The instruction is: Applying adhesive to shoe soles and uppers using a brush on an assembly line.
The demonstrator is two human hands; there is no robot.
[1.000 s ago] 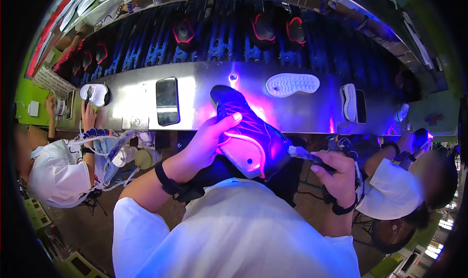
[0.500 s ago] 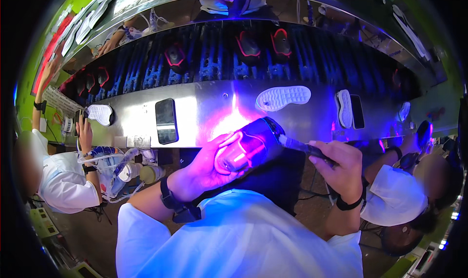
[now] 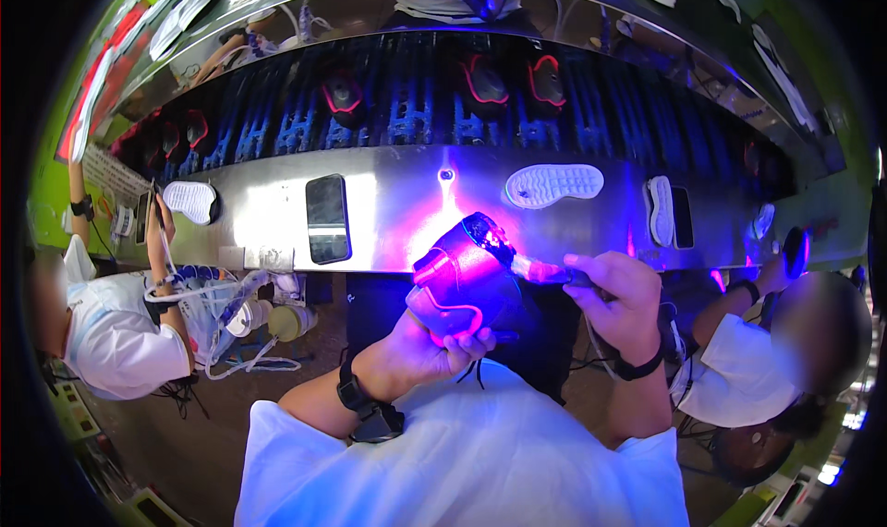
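Note:
Held in my left hand (image 3: 418, 350) is a dark shoe upper (image 3: 480, 291) with a glowing pink line along its side, tilted in front of my chest under violet light. My fingers curl around its lower part, and a dark lace hangs beneath. In my right hand (image 3: 626, 301) is a brush (image 3: 543, 270), gripped by its dark handle between thumb and fingers. The pale bristles touch the wet-looking edge of the upper's underside. Beyond my hands a white shoe sole (image 3: 554, 186) lies on the metal bench (image 3: 388, 190).
A black phone (image 3: 328, 218) lies left of centre; another phone (image 3: 682, 218) rests beside a white sole (image 3: 659, 211) at right. Behind the bench runs a dark conveyor (image 3: 407, 111) carrying several shoe uppers (image 3: 486, 82). People sit close at left (image 3: 129, 333) and right (image 3: 739, 370).
The shoe upper has been turned in my left hand, which now holds it from below. My right hand and the brush have shifted a little left. Uppers on the conveyor have moved slightly right.

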